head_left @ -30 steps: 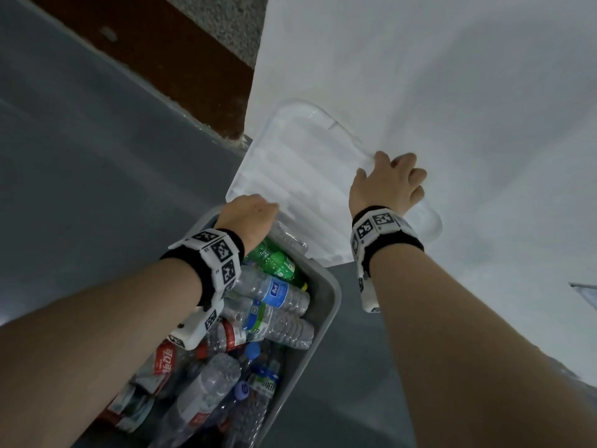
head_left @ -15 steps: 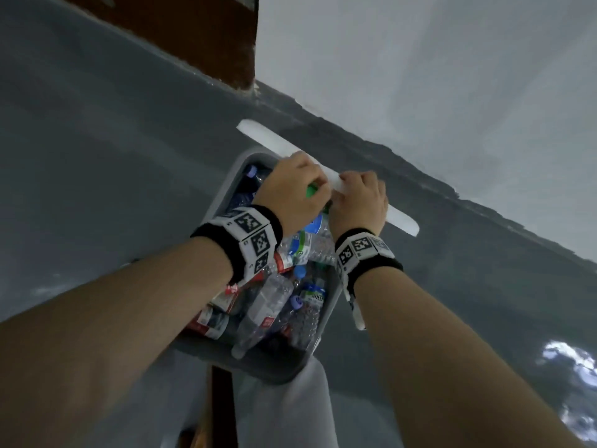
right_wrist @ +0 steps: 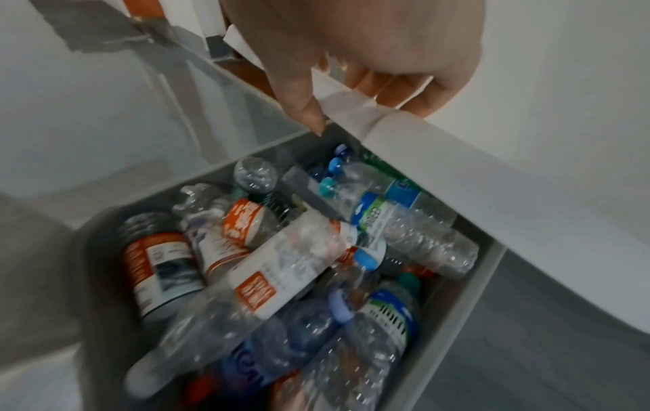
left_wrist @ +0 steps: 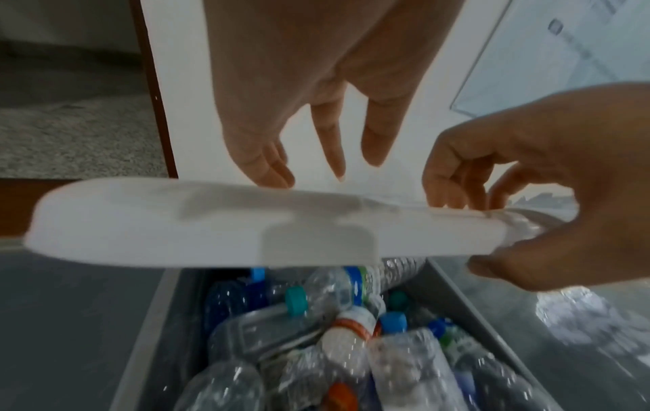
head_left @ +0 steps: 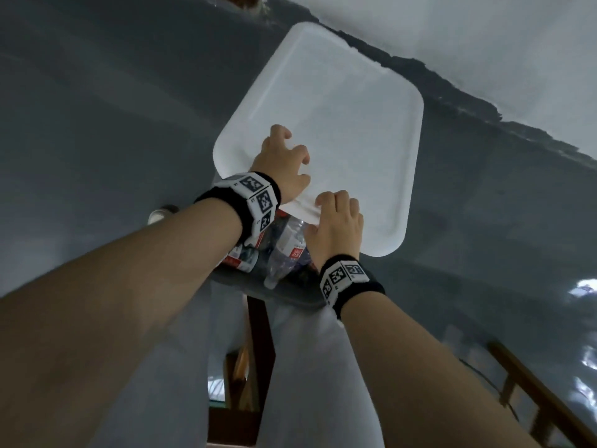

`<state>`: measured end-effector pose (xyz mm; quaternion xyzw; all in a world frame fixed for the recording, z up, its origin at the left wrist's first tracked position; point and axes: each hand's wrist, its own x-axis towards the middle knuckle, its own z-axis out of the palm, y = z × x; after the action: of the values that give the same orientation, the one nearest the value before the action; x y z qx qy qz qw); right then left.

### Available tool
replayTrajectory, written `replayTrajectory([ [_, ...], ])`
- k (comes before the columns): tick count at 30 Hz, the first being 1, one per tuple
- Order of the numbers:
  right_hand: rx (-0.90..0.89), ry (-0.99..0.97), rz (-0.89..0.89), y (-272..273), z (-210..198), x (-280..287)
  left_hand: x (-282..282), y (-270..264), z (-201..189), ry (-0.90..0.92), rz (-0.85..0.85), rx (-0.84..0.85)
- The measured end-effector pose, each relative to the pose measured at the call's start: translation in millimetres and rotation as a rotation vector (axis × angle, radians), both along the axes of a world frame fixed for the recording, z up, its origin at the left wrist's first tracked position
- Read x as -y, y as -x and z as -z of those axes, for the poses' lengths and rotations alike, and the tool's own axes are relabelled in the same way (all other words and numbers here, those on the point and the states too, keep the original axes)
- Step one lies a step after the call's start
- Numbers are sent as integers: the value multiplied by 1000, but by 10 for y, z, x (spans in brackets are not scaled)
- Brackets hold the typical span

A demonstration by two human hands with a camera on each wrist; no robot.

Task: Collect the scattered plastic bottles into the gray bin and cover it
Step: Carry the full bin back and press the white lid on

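A white lid (head_left: 329,124) lies tilted over the gray bin (head_left: 284,294) and hides most of it in the head view. My right hand (head_left: 336,221) pinches the lid's near edge, thumb under and fingers on top, as the right wrist view shows (right_wrist: 351,69). On the lid's top, just left of it, my left hand (head_left: 284,169) rests on its fingertips without wrapping the edge (left_wrist: 316,111). Several plastic bottles (right_wrist: 299,250) fill the bin under the raised lid (left_wrist: 176,222); a few show at the near end (head_left: 287,250).
The bin stands on a gray floor next to a white wall (head_left: 484,43). A small pale object (head_left: 161,215) lies on the floor left of the bin. My light trousers (head_left: 307,383) and brown wooden rails (head_left: 533,392) fill the near foreground.
The lid left the wall, swung edge-on above the bin, and now lies nearly flat over it. Both hands came back with it to its near edge.
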<state>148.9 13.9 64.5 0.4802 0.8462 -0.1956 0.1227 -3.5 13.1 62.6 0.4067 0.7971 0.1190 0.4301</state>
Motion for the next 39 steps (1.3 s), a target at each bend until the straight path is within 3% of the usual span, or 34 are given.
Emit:
replayTrajectory([
  [6, 87, 95, -36, -218, 230, 570, 355, -142, 359, 220, 522, -119],
  [9, 198, 235, -135, -329, 356, 828, 564, -199, 530, 249, 638, -184],
  [13, 253, 187, -189, -412, 612, 1301, 895, -320, 776, 277, 765, -221],
  [18, 238, 110, -222, -404, 947, 1717, 1259, -387, 1136, 276, 783, -227],
  [24, 210, 16, -188, -419, 1226, 1925, 1433, -330, 1420, 128, 742, -164],
  [39, 238, 14, -320, -621, 1213, 1874, 1506, -526, 1406, 146, 690, -149],
])
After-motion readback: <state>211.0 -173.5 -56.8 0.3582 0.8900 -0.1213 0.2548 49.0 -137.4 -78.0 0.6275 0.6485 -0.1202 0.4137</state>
